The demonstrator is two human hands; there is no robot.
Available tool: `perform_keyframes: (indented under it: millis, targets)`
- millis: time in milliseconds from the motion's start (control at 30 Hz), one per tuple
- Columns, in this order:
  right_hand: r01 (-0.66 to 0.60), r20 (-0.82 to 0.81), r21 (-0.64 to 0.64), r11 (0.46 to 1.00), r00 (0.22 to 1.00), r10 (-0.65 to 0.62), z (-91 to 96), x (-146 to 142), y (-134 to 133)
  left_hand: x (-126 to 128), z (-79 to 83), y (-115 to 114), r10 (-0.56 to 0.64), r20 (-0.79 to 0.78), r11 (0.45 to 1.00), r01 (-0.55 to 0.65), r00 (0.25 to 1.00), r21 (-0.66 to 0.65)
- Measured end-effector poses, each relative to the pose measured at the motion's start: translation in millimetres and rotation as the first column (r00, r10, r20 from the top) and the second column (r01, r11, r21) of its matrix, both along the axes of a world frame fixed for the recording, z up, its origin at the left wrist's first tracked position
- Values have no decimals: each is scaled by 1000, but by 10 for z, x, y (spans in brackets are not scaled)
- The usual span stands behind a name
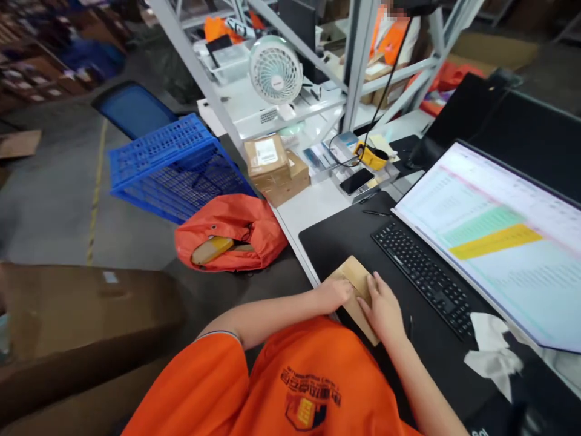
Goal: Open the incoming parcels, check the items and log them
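Note:
A small flat cardboard box [354, 275] lies on the black desk mat [336, 236] near the table's front edge. My left hand [334, 293] grips its near left edge with curled fingers. My right hand [384, 309] lies on top of the box's right side, fingers pressed down on it. Both hands are on the box. A black keyboard [424, 275] sits just to the right of it, and a lit monitor [503, 236] with a spreadsheet stands beyond.
Stacked cardboard parcels [276, 169] sit at the table's far left corner, with a yellow scanner [371, 156] and a phone [357, 180] behind. An orange bag [236, 233] and a blue crate [170, 166] are on the floor, a large brown box [86, 309] nearer. Crumpled white paper [492, 351] lies by the monitor.

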State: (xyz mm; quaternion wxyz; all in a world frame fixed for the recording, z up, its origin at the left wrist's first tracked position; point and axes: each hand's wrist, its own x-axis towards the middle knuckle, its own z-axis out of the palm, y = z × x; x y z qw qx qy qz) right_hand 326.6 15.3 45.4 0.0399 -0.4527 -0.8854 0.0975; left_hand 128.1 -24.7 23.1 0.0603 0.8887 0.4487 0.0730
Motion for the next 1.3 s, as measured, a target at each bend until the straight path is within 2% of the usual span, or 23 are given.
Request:
perform_keyframes:
  millis: [133,233,300,400,433,500,567,633,700,733,800,967,1200,1267,1300]
  targets:
    - [20,209,73,997,977,-35,-72,-190,-108,-6,88,49,-13,-21,999,12,1000,-42]
    - [-10,292,97,995,956,-18,16,-217,-32,2,143,32,-5,-47,997,2,999,-72]
    - [-13,275,-34,999,961,22,134,-140,186,17,166,11,-4,-68,996,-2,998,-89]
    - [6,166,-251,968,985,37,300,51,627,29,216,16,-18,-86,995,9,996,-102]
    - [16,150,-270,963,988,26,330,102,747,25,244,41,-27,-87,993,17,996,-113]
    - [76,175,-231,970,984,-35,328,146,874,4,322,134,-44,-82,987,31,996,-156]
    - [149,185,-107,983,974,-128,244,120,842,-20,410,268,-62,-75,979,46,995,-199]
    - [163,116,75,984,978,-171,105,73,695,-26,481,399,-102,-73,973,84,992,-215]
    - [104,42,204,973,992,-115,-44,55,506,-2,512,479,-159,-89,962,134,983,-240]
    - [69,24,225,972,997,-77,-108,63,417,21,511,492,-185,-99,954,154,978,-258]
    - [27,15,184,983,999,-30,-199,104,281,78,478,464,-192,-119,949,153,974,-277]
    - [59,-35,27,998,998,-58,-247,201,217,182,341,332,-56,-130,980,29,990,-197]
    - [149,-71,-64,987,986,-153,-208,186,255,191,285,455,-181,-190,931,105,965,-349]
    - [177,-53,-79,981,982,-182,-198,172,243,153,285,400,-202,-166,943,146,965,-298]
    - [190,-45,-86,978,980,-195,-195,161,238,130,284,345,-200,-141,959,165,970,-230]
